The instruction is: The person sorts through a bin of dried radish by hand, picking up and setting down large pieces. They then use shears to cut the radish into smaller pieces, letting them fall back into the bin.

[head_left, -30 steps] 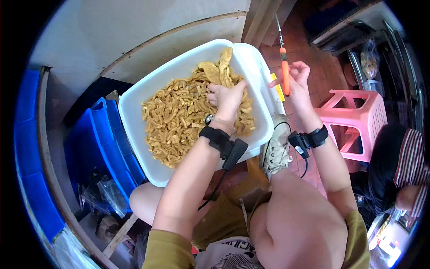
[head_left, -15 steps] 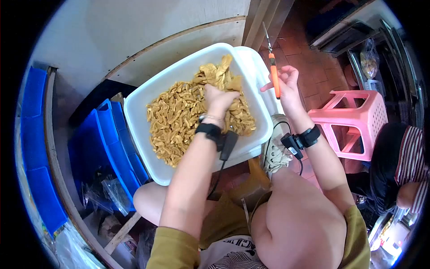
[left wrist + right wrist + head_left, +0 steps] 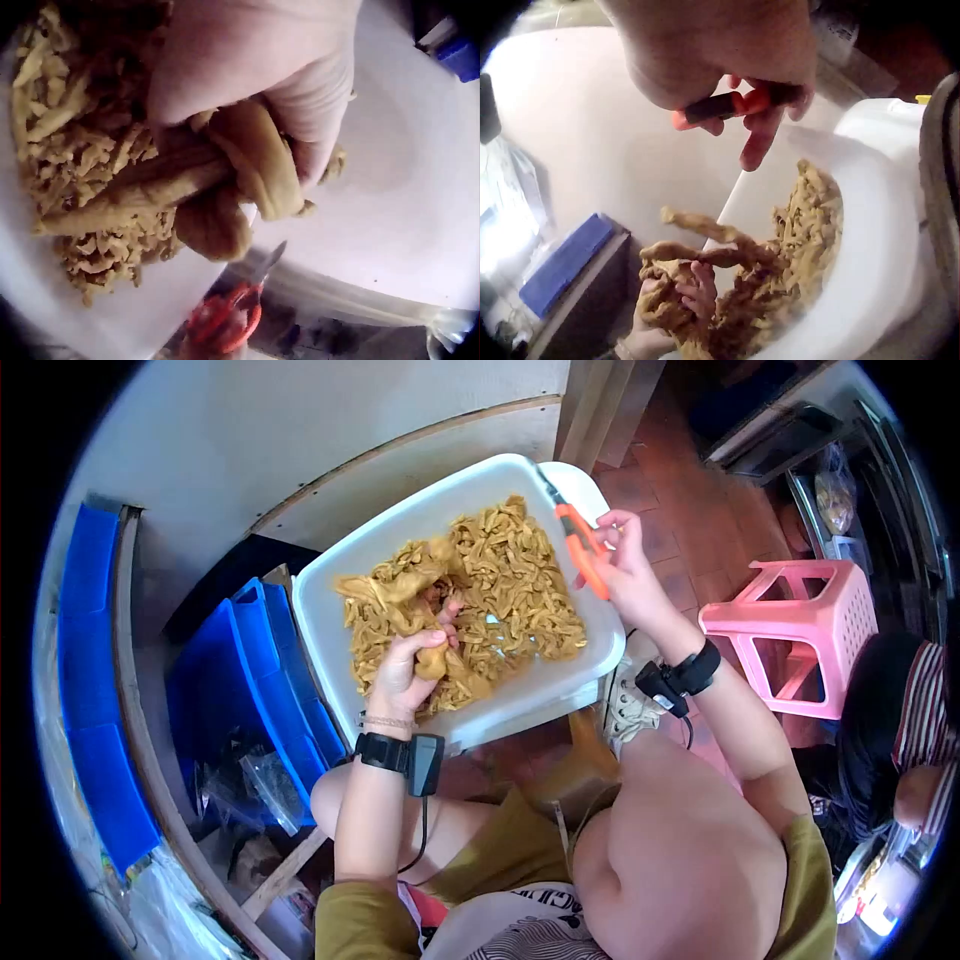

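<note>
My left hand (image 3: 398,672) grips a bunch of long, soft tan strips (image 3: 259,161) over the lower left of a white plastic tub (image 3: 612,645). Several ends hang out past the fingers. Around and under the bunch lies a heap of shorter tan pieces (image 3: 510,575). In my right hand (image 3: 635,580), at the tub's right rim, are orange-handled scissors (image 3: 578,545), their handles spread apart. The blades point up and left over the tub's far right corner. The right wrist view shows one finger stretched out beside the handles (image 3: 712,109).
Blue plastic bins (image 3: 262,650) stand left of the tub, with a wooden-edged partition (image 3: 400,450) behind it. A pink stool (image 3: 835,620) is on the right, near another person's striped clothing (image 3: 925,705). A shoe (image 3: 625,700) sits at the tub's front right.
My left hand has moved from the heap's upper right to the lower left, bringing the bunch of strips along. The scissors have tilted left over the tub and their handles have spread.
</note>
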Demonstrator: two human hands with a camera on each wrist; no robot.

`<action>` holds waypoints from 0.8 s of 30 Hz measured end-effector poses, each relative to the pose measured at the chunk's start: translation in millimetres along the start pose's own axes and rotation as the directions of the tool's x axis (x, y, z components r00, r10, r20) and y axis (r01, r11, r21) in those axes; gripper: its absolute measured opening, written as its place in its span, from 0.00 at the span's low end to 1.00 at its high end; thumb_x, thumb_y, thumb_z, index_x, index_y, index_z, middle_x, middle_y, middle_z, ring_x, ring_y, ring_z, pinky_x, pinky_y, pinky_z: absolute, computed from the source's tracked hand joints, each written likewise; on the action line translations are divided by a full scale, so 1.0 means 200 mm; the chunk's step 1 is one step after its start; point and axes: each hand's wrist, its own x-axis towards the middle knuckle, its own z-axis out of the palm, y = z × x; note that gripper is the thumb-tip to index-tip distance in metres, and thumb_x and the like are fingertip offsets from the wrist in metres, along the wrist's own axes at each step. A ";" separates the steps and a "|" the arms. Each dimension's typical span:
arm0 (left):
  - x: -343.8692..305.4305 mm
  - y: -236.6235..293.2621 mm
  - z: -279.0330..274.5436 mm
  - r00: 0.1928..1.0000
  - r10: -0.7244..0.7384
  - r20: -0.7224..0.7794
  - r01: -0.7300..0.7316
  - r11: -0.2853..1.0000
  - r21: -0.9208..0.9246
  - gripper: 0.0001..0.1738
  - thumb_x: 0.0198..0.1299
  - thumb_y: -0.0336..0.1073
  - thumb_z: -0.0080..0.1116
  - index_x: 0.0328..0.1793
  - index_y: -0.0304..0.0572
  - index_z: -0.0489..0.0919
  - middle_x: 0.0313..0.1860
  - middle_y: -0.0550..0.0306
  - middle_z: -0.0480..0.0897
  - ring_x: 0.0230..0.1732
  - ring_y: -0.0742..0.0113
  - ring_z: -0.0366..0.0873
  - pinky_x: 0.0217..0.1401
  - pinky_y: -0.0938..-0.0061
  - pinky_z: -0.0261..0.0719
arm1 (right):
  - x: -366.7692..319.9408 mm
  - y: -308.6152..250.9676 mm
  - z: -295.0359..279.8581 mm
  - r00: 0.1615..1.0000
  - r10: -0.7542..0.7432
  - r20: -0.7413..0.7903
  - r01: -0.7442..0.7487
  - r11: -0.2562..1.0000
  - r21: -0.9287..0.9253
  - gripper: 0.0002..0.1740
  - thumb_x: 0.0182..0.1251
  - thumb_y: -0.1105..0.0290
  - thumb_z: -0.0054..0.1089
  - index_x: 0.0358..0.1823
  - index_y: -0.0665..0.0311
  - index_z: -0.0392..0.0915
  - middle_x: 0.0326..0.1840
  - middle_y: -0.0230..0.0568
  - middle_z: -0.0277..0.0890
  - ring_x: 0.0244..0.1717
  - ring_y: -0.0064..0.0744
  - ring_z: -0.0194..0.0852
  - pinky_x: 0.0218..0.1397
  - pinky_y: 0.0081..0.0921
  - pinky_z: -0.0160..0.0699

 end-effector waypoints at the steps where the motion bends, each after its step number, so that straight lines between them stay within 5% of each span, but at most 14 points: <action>1: 0.01 -0.03 -0.05 0.999 -0.035 -0.037 0.033 0.998 -0.052 0.23 0.53 0.22 0.57 0.58 0.31 0.73 0.47 0.52 0.81 0.43 0.64 0.79 0.49 0.71 0.78 | -0.01 -0.01 0.04 1.000 0.014 0.009 -0.013 0.999 -0.046 0.27 0.68 0.72 0.56 0.59 0.59 0.48 0.51 0.44 0.68 0.42 0.33 0.76 0.41 0.30 0.78; 3: -0.01 -0.06 -0.11 0.996 -0.072 -0.058 0.068 0.996 -0.058 0.22 0.53 0.25 0.59 0.56 0.32 0.74 0.43 0.54 0.81 0.42 0.63 0.78 0.50 0.70 0.78 | 0.00 0.00 0.08 0.999 -0.037 -0.001 0.036 0.984 -0.172 0.27 0.67 0.71 0.57 0.59 0.61 0.49 0.49 0.45 0.69 0.43 0.36 0.76 0.43 0.32 0.77; 5: -0.06 -0.07 -0.17 0.975 -0.215 -0.049 0.194 0.942 -0.274 0.23 0.54 0.30 0.62 0.57 0.33 0.74 0.37 0.57 0.78 0.37 0.65 0.75 0.48 0.70 0.77 | 0.02 -0.01 0.11 0.996 -0.084 -0.009 0.078 0.953 -0.293 0.28 0.66 0.69 0.59 0.59 0.63 0.51 0.47 0.47 0.71 0.45 0.39 0.76 0.46 0.34 0.76; 7: -0.12 -0.04 -0.10 0.990 -0.136 -0.038 0.119 0.950 -0.290 0.28 0.55 0.34 0.63 0.62 0.35 0.72 0.33 0.60 0.74 0.33 0.68 0.71 0.44 0.70 0.75 | 0.03 -0.03 0.13 0.987 -0.154 -0.041 0.123 0.903 -0.411 0.28 0.63 0.67 0.60 0.57 0.65 0.54 0.43 0.49 0.73 0.45 0.44 0.76 0.51 0.36 0.74; 9: -0.15 -0.02 -0.11 0.983 -0.090 0.162 0.142 0.928 -0.344 0.33 0.56 0.35 0.62 0.69 0.39 0.67 0.34 0.61 0.72 0.33 0.71 0.68 0.42 0.71 0.73 | 0.03 -0.02 0.15 0.986 -0.166 -0.019 0.142 0.891 -0.432 0.28 0.63 0.67 0.61 0.57 0.65 0.55 0.42 0.49 0.73 0.45 0.44 0.76 0.50 0.37 0.74; 13: -0.13 0.00 -0.16 0.992 -0.024 0.120 0.049 0.977 -0.209 0.38 0.56 0.37 0.61 0.73 0.43 0.62 0.42 0.58 0.75 0.34 0.72 0.68 0.43 0.72 0.73 | 0.02 0.00 0.20 0.995 -0.089 -0.040 0.063 0.896 -0.439 0.29 0.62 0.67 0.62 0.57 0.66 0.55 0.41 0.49 0.73 0.42 0.44 0.77 0.49 0.37 0.74; 15: -0.11 0.02 -0.18 0.971 0.006 0.241 0.069 0.951 -0.302 0.40 0.54 0.39 0.63 0.74 0.42 0.62 0.59 0.50 0.74 0.43 0.68 0.75 0.50 0.72 0.76 | 0.00 -0.03 0.22 0.998 -0.057 -0.034 0.041 0.929 -0.368 0.29 0.62 0.68 0.63 0.57 0.67 0.55 0.41 0.49 0.73 0.42 0.44 0.77 0.49 0.36 0.74; 16: -0.12 0.02 -0.17 0.971 0.012 0.239 0.066 0.947 -0.314 0.40 0.54 0.39 0.63 0.74 0.42 0.62 0.59 0.50 0.74 0.43 0.68 0.75 0.50 0.72 0.76 | -0.01 -0.05 0.24 0.999 -0.024 -0.025 0.016 0.955 -0.295 0.30 0.61 0.68 0.63 0.57 0.68 0.55 0.41 0.49 0.73 0.42 0.43 0.77 0.48 0.36 0.74; 18: -0.14 0.04 -0.11 0.979 0.077 0.190 -0.038 0.979 -0.199 0.41 0.50 0.43 0.65 0.71 0.41 0.64 0.73 0.44 0.63 0.61 0.59 0.73 0.63 0.69 0.73 | -0.04 -0.10 0.30 0.997 -0.075 0.025 0.079 0.926 -0.369 0.29 0.61 0.69 0.63 0.57 0.68 0.55 0.41 0.49 0.73 0.42 0.42 0.77 0.48 0.35 0.75; 21: -0.12 0.06 -0.03 0.923 0.176 0.342 -0.110 0.973 -0.204 0.42 0.45 0.45 0.67 0.68 0.40 0.67 0.76 0.43 0.58 0.74 0.49 0.60 0.73 0.64 0.65 | -0.03 -0.11 0.39 0.971 -0.205 0.122 0.239 0.824 -0.514 0.29 0.60 0.70 0.65 0.56 0.69 0.56 0.41 0.49 0.75 0.41 0.41 0.77 0.45 0.32 0.76; 24: -0.15 0.04 -0.04 0.900 0.242 0.363 -0.151 0.954 -0.260 0.43 0.40 0.45 0.69 0.66 0.41 0.68 0.74 0.44 0.60 0.76 0.46 0.56 0.76 0.56 0.59 | -0.02 -0.14 0.51 0.942 -0.031 0.333 0.142 0.938 -0.317 0.30 0.59 0.69 0.66 0.56 0.68 0.57 0.41 0.48 0.77 0.42 0.45 0.79 0.49 0.38 0.73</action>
